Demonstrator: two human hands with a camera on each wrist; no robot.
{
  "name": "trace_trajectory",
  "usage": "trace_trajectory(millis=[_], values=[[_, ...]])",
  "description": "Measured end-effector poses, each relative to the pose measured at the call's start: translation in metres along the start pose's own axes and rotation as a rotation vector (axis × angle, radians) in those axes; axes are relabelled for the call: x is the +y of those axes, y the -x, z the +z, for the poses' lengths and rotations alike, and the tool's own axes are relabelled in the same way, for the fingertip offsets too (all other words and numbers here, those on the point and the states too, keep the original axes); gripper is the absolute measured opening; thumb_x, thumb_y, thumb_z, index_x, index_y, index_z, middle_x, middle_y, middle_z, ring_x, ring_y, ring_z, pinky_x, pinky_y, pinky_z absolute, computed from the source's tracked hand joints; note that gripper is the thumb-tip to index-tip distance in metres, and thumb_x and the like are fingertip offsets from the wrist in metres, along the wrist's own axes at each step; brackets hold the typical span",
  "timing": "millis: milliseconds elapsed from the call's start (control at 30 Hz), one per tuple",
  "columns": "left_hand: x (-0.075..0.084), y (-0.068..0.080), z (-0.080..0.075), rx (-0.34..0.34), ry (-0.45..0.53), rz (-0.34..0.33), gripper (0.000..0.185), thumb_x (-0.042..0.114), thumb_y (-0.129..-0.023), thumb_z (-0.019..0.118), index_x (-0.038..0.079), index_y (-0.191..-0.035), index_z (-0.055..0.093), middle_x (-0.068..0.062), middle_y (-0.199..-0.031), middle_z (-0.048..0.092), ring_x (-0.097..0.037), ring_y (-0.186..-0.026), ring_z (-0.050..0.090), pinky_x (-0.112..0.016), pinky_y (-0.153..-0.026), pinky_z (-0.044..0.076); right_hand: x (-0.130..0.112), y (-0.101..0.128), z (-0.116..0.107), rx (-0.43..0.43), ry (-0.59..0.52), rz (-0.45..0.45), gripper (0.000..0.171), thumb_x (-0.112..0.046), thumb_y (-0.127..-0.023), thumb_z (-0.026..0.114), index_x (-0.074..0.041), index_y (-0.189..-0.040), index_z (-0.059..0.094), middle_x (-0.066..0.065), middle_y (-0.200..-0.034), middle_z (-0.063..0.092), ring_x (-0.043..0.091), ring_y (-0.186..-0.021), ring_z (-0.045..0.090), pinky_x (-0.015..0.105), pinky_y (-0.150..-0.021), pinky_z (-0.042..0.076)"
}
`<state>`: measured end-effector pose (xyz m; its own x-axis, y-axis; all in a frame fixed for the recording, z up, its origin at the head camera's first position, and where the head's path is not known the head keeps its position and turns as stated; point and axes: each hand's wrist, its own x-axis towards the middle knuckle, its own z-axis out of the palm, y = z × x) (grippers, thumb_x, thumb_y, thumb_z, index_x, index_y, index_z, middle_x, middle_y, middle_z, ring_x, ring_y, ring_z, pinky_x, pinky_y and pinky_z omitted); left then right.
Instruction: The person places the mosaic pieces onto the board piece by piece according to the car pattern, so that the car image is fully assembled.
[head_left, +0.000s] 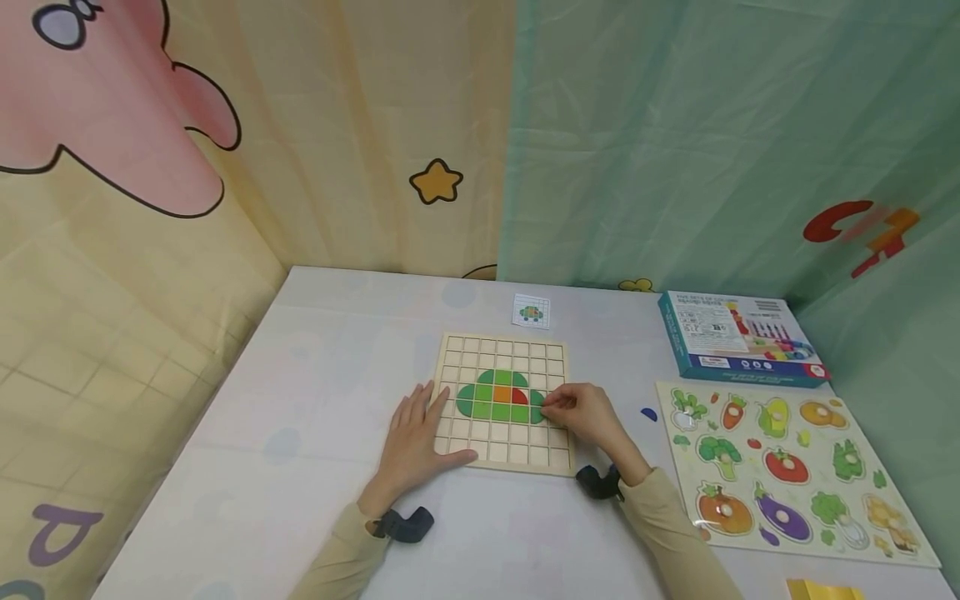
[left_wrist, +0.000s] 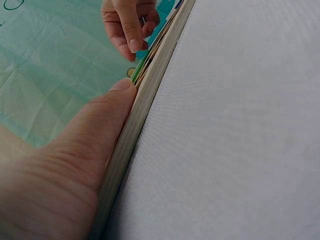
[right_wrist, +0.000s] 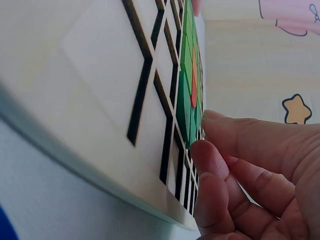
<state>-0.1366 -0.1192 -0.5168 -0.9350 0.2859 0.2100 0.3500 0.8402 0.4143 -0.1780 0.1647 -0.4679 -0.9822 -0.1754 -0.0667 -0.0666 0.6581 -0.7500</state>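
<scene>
Plywood, pale and cut into square cells, forms the grid board [head_left: 501, 400] lying flat at the table's [head_left: 315, 392] centre, its middle cells filled with smooth green tiles [head_left: 495, 400] plus one orange and red, the rest bare. The right hand [head_left: 585, 414] pinches a green piece at the pattern's 3 o'clock edge, while the left hand [head_left: 416, 442] rests flat with straight fingers on the board's 8 o'clock corner. Outward, a small picture card [head_left: 531, 311] sits at 12 o'clock, a blue box [head_left: 738, 337] and vegetable puzzle [head_left: 787, 467] crowd 3 o'clock, and bare tabletop spreads toward 9 o'clock.
</scene>
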Motion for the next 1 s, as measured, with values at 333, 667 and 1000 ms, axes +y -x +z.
trace_trajectory(millis=[333,667,1000], values=[[0.0,0.0,-0.002,-0.013,0.004,-0.013,0.107,0.068,-0.07,0.068,0.006,-0.149,0.029,-0.019,-0.153,0.02,-0.033,-0.141,0.01,-0.047,-0.113,0.01,-0.002,0.005,0.0,-0.008,0.095,-0.027,0.012,-0.011,-0.075,0.08,-0.011,-0.079,0.069,-0.005,-0.068,0.057,0.015,-0.06,0.049,0.029,-0.052,0.041],[-0.002,0.001,0.001,-0.005,0.003,-0.001,0.107,0.071,-0.071,0.065,0.006,-0.149,0.03,-0.019,-0.153,0.02,-0.034,-0.141,0.011,-0.048,-0.112,0.011,-0.002,0.005,0.003,-0.004,0.124,-0.062,0.012,-0.011,-0.075,0.08,-0.012,-0.078,0.068,-0.006,-0.067,0.057,0.013,-0.059,0.05,0.029,-0.054,0.042],[-0.001,0.0,0.002,-0.003,-0.002,0.001,0.108,0.071,-0.071,0.065,0.006,-0.149,0.03,-0.019,-0.153,0.02,-0.034,-0.141,0.011,-0.048,-0.112,0.011,-0.001,0.013,-0.008,0.025,0.092,-0.044,0.011,-0.018,-0.078,0.079,-0.013,-0.082,0.07,-0.005,-0.069,0.057,0.015,-0.063,0.049,0.028,-0.054,0.04]])
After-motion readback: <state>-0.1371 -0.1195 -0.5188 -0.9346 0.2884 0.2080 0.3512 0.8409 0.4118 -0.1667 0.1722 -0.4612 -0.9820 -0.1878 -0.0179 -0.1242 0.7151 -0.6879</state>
